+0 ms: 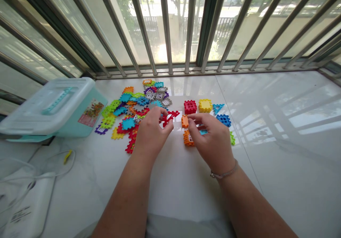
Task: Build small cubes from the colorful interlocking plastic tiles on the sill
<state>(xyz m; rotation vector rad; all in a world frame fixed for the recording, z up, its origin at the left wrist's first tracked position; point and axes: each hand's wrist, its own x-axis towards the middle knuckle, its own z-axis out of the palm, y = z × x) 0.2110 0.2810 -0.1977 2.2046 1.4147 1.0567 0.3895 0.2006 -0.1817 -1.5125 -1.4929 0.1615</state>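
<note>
the left hand is narrowed at thumb and fingers, pinching a red triangular piece whose long side slants from lower left to upper right. that piece sits just right of the left hand's fingertips, in the gap between the two hands, with an orange block near it on the right. so the left hand is the nearer to the red piece, and the right hand the nearer to the orange block: its thumb and forefinger are drawn close at the block's right side, though whether it is gripped or only touched i cannot tell. beyond, toward the far edge of the white ledge, stand a red block and a yellow block; an orange windowed block is on the near side. loose flat pieces lie heaped to the left, between the hands and a pale blue box. the box bears a picture label, and the white device at the near left has dark print; neither can be read.
</note>
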